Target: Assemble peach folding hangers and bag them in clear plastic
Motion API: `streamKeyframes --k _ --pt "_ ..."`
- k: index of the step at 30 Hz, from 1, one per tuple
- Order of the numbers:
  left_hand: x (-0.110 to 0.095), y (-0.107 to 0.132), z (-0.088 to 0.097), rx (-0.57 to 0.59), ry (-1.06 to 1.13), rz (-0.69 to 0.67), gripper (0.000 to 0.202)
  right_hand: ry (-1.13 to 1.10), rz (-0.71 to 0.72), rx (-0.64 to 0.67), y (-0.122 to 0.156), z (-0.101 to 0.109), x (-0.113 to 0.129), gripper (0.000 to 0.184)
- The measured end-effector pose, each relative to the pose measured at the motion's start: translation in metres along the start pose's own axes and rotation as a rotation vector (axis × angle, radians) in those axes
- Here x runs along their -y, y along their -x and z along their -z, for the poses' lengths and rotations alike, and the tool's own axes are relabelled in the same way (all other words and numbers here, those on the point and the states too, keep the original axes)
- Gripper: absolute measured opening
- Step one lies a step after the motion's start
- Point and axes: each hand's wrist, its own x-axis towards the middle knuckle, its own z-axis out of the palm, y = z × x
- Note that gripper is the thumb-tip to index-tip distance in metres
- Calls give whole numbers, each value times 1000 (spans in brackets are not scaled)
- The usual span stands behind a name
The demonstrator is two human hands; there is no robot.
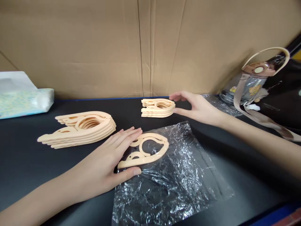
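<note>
A beige plastic folding hanger (150, 160) lies folded on a clear plastic bag (174, 188); I cannot tell whether it is inside the bag. Over its left end rests my left hand (117, 153), fingers stretched out and thumb apart along the near side, covering part of the hanger. Farther back is a small stack of folding hangers (157, 110). My right hand (196, 106) is at the rounded right end of that stack, thumb and fingers apart, the thumb close to or touching its edge. A taller stack of folding hangers (77, 131) lies to the left.
Cardboard (94, 47) stands along the back of the black table (21, 157). A tissue pack (25, 97) lies at the far left. At the right are a clear water bottle (249, 81) with a strap, more clear plastic (218, 103) and a black bag (277, 103).
</note>
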Motion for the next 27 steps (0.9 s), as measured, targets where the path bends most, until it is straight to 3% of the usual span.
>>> streamKeyframes --k 7,12,16,20,27 --pt "1 0 3 5 50 59 69 55 68 196 -47 -16 -16 83" --pt "0 0 3 6 54 54 69 26 41 219 -55 -23 -18 81" --pt "1 2 2 6 58 57 71 1 58 164 -51 -15 -16 81" --pt "0 2 1 7 60 46 72 62 53 85 -23 12 -7 82" --pt "4 0 0 0 32 -3 74 346 -7 79 78 65 9 76"
